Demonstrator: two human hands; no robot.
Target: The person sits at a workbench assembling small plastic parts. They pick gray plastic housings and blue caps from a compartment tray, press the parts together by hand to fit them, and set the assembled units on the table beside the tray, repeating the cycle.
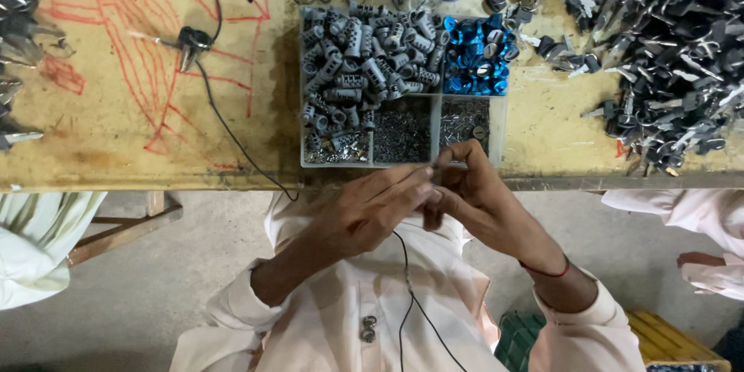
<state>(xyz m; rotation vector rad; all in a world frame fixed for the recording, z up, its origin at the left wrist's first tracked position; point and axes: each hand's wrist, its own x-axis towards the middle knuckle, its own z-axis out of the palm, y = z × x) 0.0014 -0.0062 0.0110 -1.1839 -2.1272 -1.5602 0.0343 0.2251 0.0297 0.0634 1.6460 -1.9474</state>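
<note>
Grey metal part, tiny, sits pinched between the fingertips of both hands, just at the near edge of the divided tray [502, 136] — too small and too covered to tell its shape. Left hand [372, 209] curled, fingers closed toward the right; right hand [477, 194] curled too, thumb and forefinger nipped together on the small part [435, 174]. Hands touch each other, held over the table's front edge, above the person's lap.

The tray is clear plastic, four compartments: grey ribbed cylinders [360, 70] fill the large left one, blue anodised rings [474, 58] the top right, fine dark pins or screws the two lower ones. It stands flush with the worn yellow tabletop's [116, 132] front edge, right behind the fingers — little room there.

A heap of dark metal keys [666, 54] lies well right of the tray. Left of the tray is bare wood with red scribbles, crossed by a thin black cable [232, 139]. A red thread [554, 271] rings the right wrist. Pale sleeves of other people [697, 213] show at both sides.
</note>
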